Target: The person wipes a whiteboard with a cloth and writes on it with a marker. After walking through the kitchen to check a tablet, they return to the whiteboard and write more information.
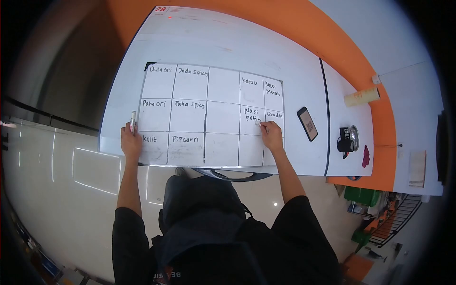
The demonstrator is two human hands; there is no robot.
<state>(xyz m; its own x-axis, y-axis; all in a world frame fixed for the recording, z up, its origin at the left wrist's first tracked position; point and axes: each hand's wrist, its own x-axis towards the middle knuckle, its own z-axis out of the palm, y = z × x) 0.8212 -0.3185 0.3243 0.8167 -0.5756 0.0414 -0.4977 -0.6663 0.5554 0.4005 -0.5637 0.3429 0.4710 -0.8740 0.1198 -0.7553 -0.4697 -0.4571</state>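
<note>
L hand [131, 140] has marker [133, 118] pinched at gridded whiteboard's [223, 116] L edge; R hand [271, 136] pinches sm. white wad [258, 123] by "putih". Board's mostly betw. hands; smartphone [307, 124] w/ QR code R of R hand.

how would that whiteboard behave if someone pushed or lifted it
The whiteboard is probably stiff when lifted, judging by its flat, straight-edged shape. Pushed, it would likely slide rather than tip, since it lies flat on the smooth-looking table.
</note>
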